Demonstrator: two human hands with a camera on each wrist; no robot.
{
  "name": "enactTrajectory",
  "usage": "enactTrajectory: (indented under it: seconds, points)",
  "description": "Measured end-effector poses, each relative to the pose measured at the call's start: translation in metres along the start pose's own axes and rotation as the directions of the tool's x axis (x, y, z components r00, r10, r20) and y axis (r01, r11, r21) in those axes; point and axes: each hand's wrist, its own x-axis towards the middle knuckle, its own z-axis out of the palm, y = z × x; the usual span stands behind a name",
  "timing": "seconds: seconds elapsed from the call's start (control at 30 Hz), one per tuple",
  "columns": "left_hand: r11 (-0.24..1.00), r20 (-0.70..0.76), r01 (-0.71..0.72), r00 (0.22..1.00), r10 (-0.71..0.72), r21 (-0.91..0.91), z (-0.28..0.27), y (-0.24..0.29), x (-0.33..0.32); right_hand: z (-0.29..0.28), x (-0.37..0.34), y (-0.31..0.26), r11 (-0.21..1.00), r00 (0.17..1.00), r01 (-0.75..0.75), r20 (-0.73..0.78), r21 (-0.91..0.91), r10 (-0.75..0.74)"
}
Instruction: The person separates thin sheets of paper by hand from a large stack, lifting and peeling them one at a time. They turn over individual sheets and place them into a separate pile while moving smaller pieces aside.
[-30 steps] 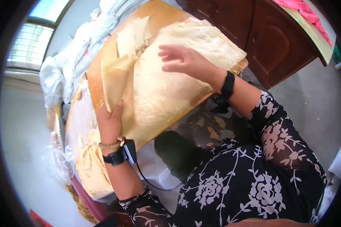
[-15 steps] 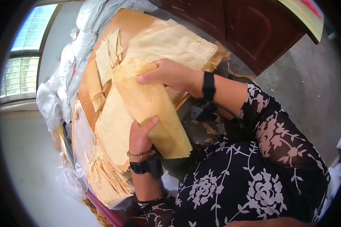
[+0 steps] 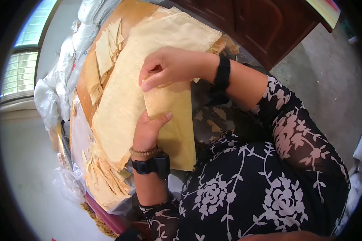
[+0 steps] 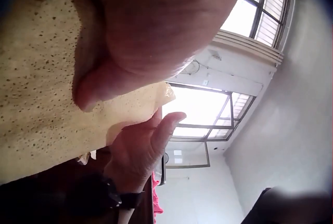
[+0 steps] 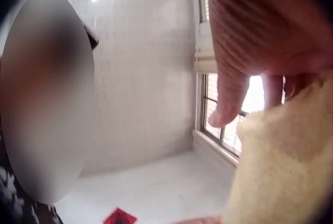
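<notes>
A folded sheet of thin, pale yellow flatbread (image 3: 173,132) hangs in front of the person, its lower end near the patterned clothing. My left hand (image 3: 149,130) grips its left side, thumb laid across the front and the other fingers hidden behind. At the top end my right hand (image 3: 165,69) curls its fingers over the edge, thumb at the upper left corner. Small pores dot the flatbread (image 4: 36,89) in the left wrist view. Beneath the hands, a wide stack of similar flatbread (image 3: 120,104) covers much of the brown board (image 3: 134,12).
Folded, torn pieces (image 3: 104,52) lie on the board's left side, and a crumpled pile (image 3: 104,180) sits at the near left. White plastic bags (image 3: 52,102) line the left edge. A dark red cabinet (image 3: 265,28) stands beyond. Scraps (image 3: 213,120) lie below the board.
The left hand has lifted the sheet off the stack and drawn it toward the body. The right hand, free a second ago, has come to its top end. The folded sheet now hangs more upright.
</notes>
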Motion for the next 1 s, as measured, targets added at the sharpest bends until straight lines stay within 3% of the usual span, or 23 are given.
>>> enactTrajectory:
  seconds: [0.07, 0.1, 0.17, 0.3, 0.37, 0.4, 0.47, 0.5, 0.57, 0.6, 0.67, 0.7, 0.77, 0.83, 0.87, 0.93, 0.97, 1.0]
  points:
    - [1.000, 0.027, 0.010, 1.000, -0.010, -0.015, 0.004, 0.001, -0.002, 0.005, 0.000, 0.005, 0.987, 0.988, 0.155, -0.034, 0.051, -0.154]
    - [1.000, 0.029, 0.006, 1.000, -0.005, -0.014, 0.005, 0.000, -0.002, 0.006, -0.001, 0.005, 0.986, 0.987, 0.158, -0.035, 0.047, -0.156]
    - [0.999, 0.022, -0.041, 0.999, 0.041, -0.014, 0.006, -0.002, -0.003, 0.010, -0.002, 0.004, 0.975, 0.966, 0.194, -0.153, -0.105, -0.208]
    - [1.000, 0.034, 0.025, 0.999, -0.025, 0.002, 0.013, 0.002, -0.016, 0.007, 0.005, 0.018, 0.986, 0.951, 0.079, -0.286, -0.149, -0.119]
    - [0.951, 0.193, -0.121, 0.979, 0.067, 0.286, 0.019, 0.004, -0.026, -0.009, 0.017, 0.034, 0.859, 0.785, -0.180, -0.596, -0.480, -0.169]
    - [0.952, 0.193, -0.120, 0.979, 0.066, 0.283, 0.020, 0.002, -0.030, -0.016, 0.018, 0.033, 0.861, 0.694, -0.128, -0.664, -0.492, -0.277]
    - [0.994, 0.004, -0.111, 0.994, 0.111, 0.000, 0.014, 0.004, -0.034, -0.019, 0.018, 0.031, 0.873, 0.646, -0.059, -0.685, -0.485, -0.337]
    - [0.992, -0.017, -0.126, 0.992, 0.126, 0.007, 0.006, 0.006, -0.035, -0.016, 0.019, 0.030, 0.874, 0.647, -0.033, -0.677, -0.485, -0.351]
    - [0.985, -0.132, -0.158, 0.980, 0.148, -0.070, -0.016, 0.006, -0.035, -0.004, 0.022, 0.035, 0.969, 0.846, -0.046, -0.525, -0.242, -0.091]
    - [0.983, -0.157, -0.171, 0.975, 0.159, -0.065, -0.022, 0.007, -0.036, 0.009, 0.026, 0.039, 0.971, 0.854, -0.021, -0.510, -0.238, -0.107]
    - [0.953, -0.256, -0.258, 0.943, 0.211, -0.162, -0.027, 0.010, -0.032, 0.034, 0.029, 0.041, 0.995, 0.918, -0.014, -0.394, 0.097, 0.051]
    - [0.944, -0.278, -0.291, 0.930, 0.241, -0.154, -0.031, 0.012, -0.029, 0.040, 0.028, 0.028, 0.982, 0.943, -0.064, -0.310, 0.175, 0.117]
    - [0.939, -0.283, -0.269, 0.937, 0.205, -0.211, -0.039, 0.009, -0.028, 0.051, 0.028, 0.012, 0.969, 0.970, -0.098, -0.197, 0.228, 0.145]
    - [0.945, -0.273, -0.261, 0.940, 0.203, -0.197, -0.044, 0.001, -0.025, 0.054, 0.032, 0.009, 0.832, 0.970, -0.110, -0.124, 0.544, 0.210]
    - [0.959, -0.236, -0.215, 0.957, 0.169, -0.183, -0.048, -0.004, -0.024, 0.050, 0.036, 0.011, 0.836, 0.973, -0.115, -0.110, 0.536, 0.204]
    - [0.959, -0.193, -0.179, 0.972, 0.137, -0.220, -0.056, -0.012, -0.022, 0.045, 0.038, 0.011, 0.957, 0.990, -0.073, -0.096, 0.279, 0.103]
    - [0.968, -0.171, -0.162, 0.977, 0.129, -0.192, -0.060, -0.015, -0.021, 0.044, 0.039, 0.011, 0.956, 0.989, -0.092, -0.085, 0.280, 0.120]
    - [0.976, -0.145, -0.144, 0.982, 0.120, -0.163, -0.063, -0.019, -0.021, 0.042, 0.041, 0.009, 0.999, 0.992, 0.005, -0.127, 0.041, 0.001]
